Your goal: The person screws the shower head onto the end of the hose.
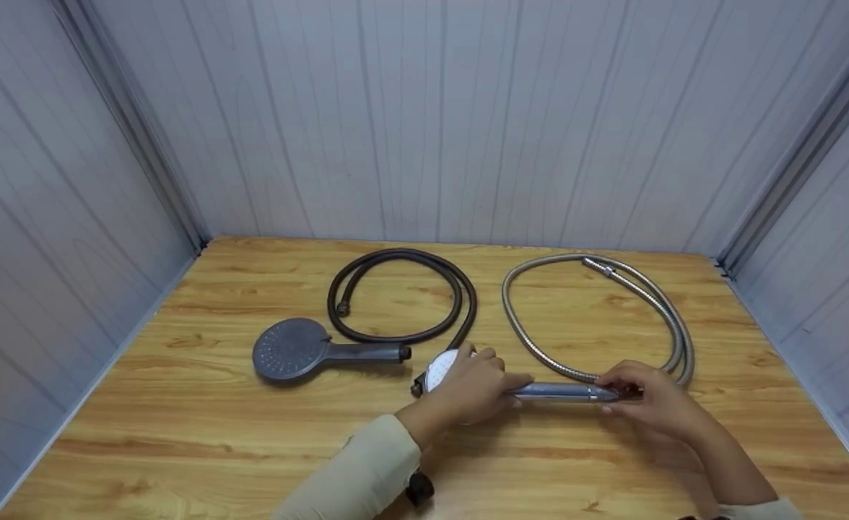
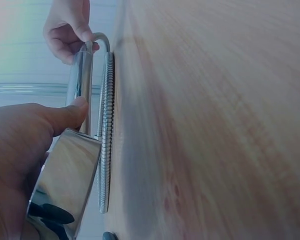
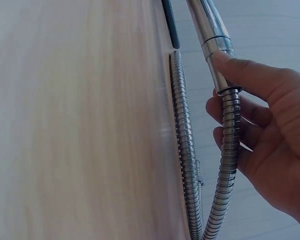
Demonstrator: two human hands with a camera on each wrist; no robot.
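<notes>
A chrome hand shower [image 1: 554, 391] with a white spray face [image 1: 439, 368] lies across the front middle in the head view. My left hand [image 1: 473, 390] grips it where head and handle meet, thumb along the handle. At the handle's other end, my right hand [image 1: 648, 403] pinches the end fitting [image 3: 221, 70] of the silver metal shower hose [image 3: 230, 130]. In the right wrist view the thumb presses the fitting and the other fingers lie behind the hose. The fitting meets the handle in line; the thread inside is hidden.
A grey hand shower [image 1: 294, 350] lies at the left. Behind it is a coiled dark hose [image 1: 403, 338]. The silver hose's loop [image 1: 509, 307] spreads at the back right. A small black part [image 1: 419, 490] sits by the left sleeve. Panel walls [image 1: 439, 115] enclose the wooden table [image 1: 201, 433].
</notes>
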